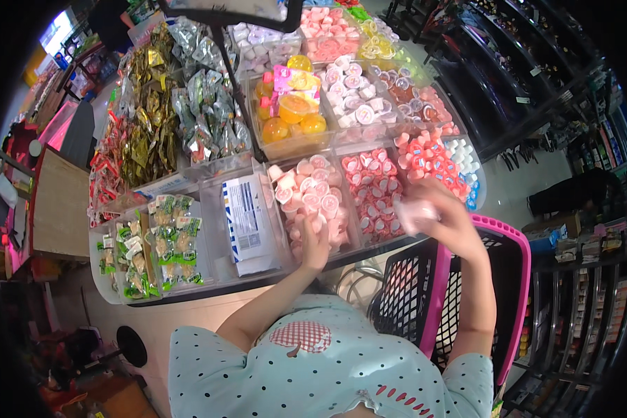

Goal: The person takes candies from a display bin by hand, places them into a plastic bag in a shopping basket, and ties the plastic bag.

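My left hand point(315, 244) reaches into a clear bin of pale pink cups point(320, 188), its curled fingers on one of them. My right hand point(439, 216) is closed round a small pink item point(416, 212), blurred, at the front of the neighbouring bin of red-lidded cups point(369, 181). Right of that bin lie more red cups point(432, 160) and white pieces point(461, 153). A white printed packet point(244, 223) lies in the bin left of my left hand.
The clear-walled display point(214, 261) also holds green packets point(174, 237), gold packets point(153, 97) and orange round containers point(292, 122). A black post point(237, 97) rises among them. A pink-rimmed black basket point(519, 265) stands below my right arm. Shelving point(508, 76) lines the right.
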### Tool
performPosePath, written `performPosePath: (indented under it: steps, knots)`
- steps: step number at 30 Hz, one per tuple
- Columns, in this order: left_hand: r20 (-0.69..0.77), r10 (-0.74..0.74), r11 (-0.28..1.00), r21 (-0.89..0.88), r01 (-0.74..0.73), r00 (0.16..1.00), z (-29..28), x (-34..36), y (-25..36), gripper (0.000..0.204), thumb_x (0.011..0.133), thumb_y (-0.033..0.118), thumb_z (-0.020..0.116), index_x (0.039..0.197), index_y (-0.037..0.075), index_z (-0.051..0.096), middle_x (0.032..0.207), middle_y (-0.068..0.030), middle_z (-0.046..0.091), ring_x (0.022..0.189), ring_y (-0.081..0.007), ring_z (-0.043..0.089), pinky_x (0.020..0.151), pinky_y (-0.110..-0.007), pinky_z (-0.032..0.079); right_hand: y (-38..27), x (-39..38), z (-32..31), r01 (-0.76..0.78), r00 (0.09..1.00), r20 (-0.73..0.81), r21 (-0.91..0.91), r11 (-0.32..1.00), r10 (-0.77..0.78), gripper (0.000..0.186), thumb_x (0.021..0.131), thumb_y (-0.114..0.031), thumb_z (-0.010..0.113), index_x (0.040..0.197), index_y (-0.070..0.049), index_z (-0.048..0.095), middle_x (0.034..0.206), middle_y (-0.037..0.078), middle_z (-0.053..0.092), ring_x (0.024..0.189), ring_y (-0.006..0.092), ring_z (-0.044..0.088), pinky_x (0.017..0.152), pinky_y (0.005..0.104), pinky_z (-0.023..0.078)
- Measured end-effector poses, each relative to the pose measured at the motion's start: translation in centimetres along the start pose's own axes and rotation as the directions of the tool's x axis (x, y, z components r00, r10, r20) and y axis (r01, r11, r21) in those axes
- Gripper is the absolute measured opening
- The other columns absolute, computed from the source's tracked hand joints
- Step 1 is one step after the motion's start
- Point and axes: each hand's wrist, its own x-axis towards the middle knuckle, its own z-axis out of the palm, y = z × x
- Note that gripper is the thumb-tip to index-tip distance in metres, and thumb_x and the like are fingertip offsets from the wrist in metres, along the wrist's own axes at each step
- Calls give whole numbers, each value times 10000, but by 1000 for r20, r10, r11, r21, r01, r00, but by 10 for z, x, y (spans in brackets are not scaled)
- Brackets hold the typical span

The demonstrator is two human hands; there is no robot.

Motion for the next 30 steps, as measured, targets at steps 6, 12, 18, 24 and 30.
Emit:
performPosePath:
  steps: [6,12,18,24,30]
  knots:
    - [-192,-14,995,98,33,981,14,3,-23,533,809,128,561,1277,10,334,1238,-242,305,1134,-393,360,976,-419,297,62,90,103,147,874,437,-652,744,211,381,688,-318,661,979,-73,623,1029,183,550,954,328,571,776,403,484]
    - [-219,-153,968,163,191,964,12,-6,-40,599,723,20,570,1266,-15,320,1249,-241,315,1169,-404,334,1000,-437,281,184,103,197,182,862,412,-796,577,295,339,702,-315,626,958,-93,621,1002,191,575,877,352,595,722,445,494]
    - [-233,-174,961,174,217,957,11,-13,-49,757,663,29,637,1309,6,243,1327,-284,206,1225,-454,258,1036,-466,228,190,75,236,43,918,315,-682,730,240,335,773,-249,573,1075,-103,572,1060,208,516,878,381,577,747,463,483]
    - [-135,-243,921,279,272,961,12,-11,-41,867,611,50,668,1356,49,224,1398,-274,124,1276,-463,187,1036,-503,203,200,51,241,-80,977,111,-608,790,184,396,765,-170,604,1143,-100,509,1146,214,428,1046,397,470,846,457,433]
    - [-63,-115,942,309,129,991,12,-10,-42,827,611,-1,628,1351,58,262,1427,-257,78,1291,-482,143,1063,-505,167,195,42,241,48,999,22,-717,695,-47,387,747,-200,590,1098,-55,513,1112,209,454,1002,353,502,803,430,443]
